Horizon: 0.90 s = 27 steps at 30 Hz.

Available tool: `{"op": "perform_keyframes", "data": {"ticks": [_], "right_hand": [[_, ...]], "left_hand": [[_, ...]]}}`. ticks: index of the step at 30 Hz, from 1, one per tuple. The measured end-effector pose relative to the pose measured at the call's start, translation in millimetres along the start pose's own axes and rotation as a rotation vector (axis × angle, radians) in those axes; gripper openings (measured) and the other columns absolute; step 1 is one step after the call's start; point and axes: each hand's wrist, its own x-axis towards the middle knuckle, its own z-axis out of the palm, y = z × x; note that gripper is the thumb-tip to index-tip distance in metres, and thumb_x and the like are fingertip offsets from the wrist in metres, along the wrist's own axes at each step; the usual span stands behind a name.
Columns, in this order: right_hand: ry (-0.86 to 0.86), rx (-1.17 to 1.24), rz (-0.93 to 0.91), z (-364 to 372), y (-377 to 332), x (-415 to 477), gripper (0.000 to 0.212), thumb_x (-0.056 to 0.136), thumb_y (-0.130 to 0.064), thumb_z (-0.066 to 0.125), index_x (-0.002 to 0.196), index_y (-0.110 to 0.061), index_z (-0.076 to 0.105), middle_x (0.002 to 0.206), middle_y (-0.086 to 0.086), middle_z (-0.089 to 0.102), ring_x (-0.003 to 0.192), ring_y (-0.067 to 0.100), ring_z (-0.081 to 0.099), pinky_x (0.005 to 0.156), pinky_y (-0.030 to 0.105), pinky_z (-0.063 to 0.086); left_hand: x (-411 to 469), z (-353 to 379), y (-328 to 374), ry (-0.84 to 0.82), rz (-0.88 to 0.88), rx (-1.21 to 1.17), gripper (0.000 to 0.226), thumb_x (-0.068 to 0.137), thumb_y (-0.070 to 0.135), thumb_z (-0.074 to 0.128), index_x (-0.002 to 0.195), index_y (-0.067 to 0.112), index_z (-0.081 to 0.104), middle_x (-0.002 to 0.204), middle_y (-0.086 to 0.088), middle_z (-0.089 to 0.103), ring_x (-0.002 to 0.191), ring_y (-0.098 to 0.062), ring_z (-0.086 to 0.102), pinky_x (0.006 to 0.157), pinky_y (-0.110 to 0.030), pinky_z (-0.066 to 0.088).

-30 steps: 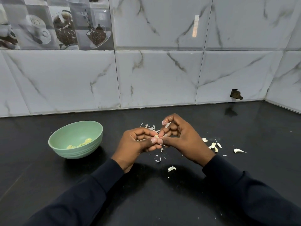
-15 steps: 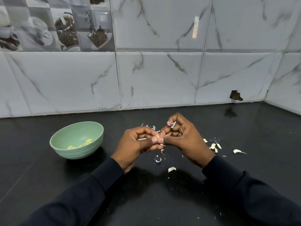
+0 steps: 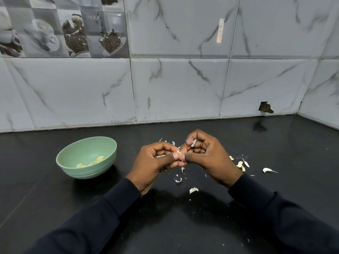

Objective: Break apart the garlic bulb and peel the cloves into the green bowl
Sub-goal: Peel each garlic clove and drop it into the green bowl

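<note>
Black and glossy, the table [image 3: 55,208] carries the work at its middle, where a small garlic clove [image 3: 178,152] is held just above the surface between both hands. The left hand [image 3: 156,162] has its fingers curled and pinches the clove between thumb and forefinger. The right hand [image 3: 207,156] meets it from the other side, fingers bent and thumb tip pressed to the same clove, and a pale skin flake [image 3: 193,142] sticks at its raised forefinger. Only a little of the clove shows between the fingertips. Under and around the hands lie skin scraps [image 3: 178,180], with a larger curled piece [image 3: 193,190] nearer the person. A small cluster of husks [image 3: 240,164] lies to the right of the right hand, and a lone tailed piece [image 3: 266,169] further right. The green bowl [image 3: 102,167] stands on the table well to the left of the left hand, with a few peeled cloves [image 3: 100,158] in its bottom. Dark sleeves cover both forearms. Behind, a marble-patterned tiled wall [image 3: 183,88] rises from the table's far edge, with coffee-picture tiles [image 3: 73,33] at upper left and a broken hole [image 3: 265,107] low on the right.
</note>
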Motion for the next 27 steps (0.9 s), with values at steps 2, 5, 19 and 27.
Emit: {"op": "perform_keyframes", "data": {"ticks": [2, 5, 19, 27], "right_hand": [[0.021, 0.008, -0.012, 0.2, -0.2, 0.6, 0.034, 0.080, 0.008, 0.077, 0.092, -0.012, 0.053, 0.086, 0.019, 0.070, 0.071, 0.029, 0.062, 0.070, 0.039, 0.055], [0.027, 0.007, -0.023, 1.1, 1.5, 1.5, 0.033, 0.080, 0.008, 0.077, 0.090, -0.014, 0.054, 0.086, 0.020, 0.069, 0.071, 0.029, 0.061, 0.069, 0.039, 0.054], [-0.001, -0.224, 0.078, -2.8, 8.8, 5.3, 0.008, 0.095, -0.004, 0.069, 0.094, 0.003, 0.073, 0.066, 0.013, 0.069, 0.062, 0.026, 0.068, 0.061, 0.029, 0.058], [-0.135, -0.646, 0.175, -15.7, 6.6, 4.8, 0.012, 0.090, -0.020, 0.079, 0.086, -0.010, 0.074, 0.070, 0.005, 0.072, 0.054, 0.005, 0.061, 0.059, 0.024, 0.050]], "left_hand": [[1.0, 2.2, 0.5, 0.010, 0.012, -0.015, 0.016, 0.077, 0.005, 0.074, 0.090, -0.002, 0.070, 0.085, -0.025, 0.073, 0.077, -0.034, 0.075, 0.075, -0.028, 0.062], [4.5, 2.1, -2.6, 0.020, 0.055, 0.036, 0.008, 0.085, -0.006, 0.070, 0.085, 0.003, 0.071, 0.083, -0.021, 0.073, 0.076, -0.030, 0.073, 0.076, -0.029, 0.062], [9.3, -6.3, -11.3, 0.081, 0.044, 0.116, 0.014, 0.092, -0.001, 0.066, 0.103, 0.003, 0.073, 0.084, -0.012, 0.067, 0.071, -0.013, 0.061, 0.068, -0.020, 0.054], [9.7, -15.7, -11.8, 0.107, -0.045, -0.031, 0.015, 0.091, -0.004, 0.063, 0.098, 0.004, 0.074, 0.089, -0.016, 0.074, 0.082, -0.019, 0.071, 0.073, -0.020, 0.059]]}}
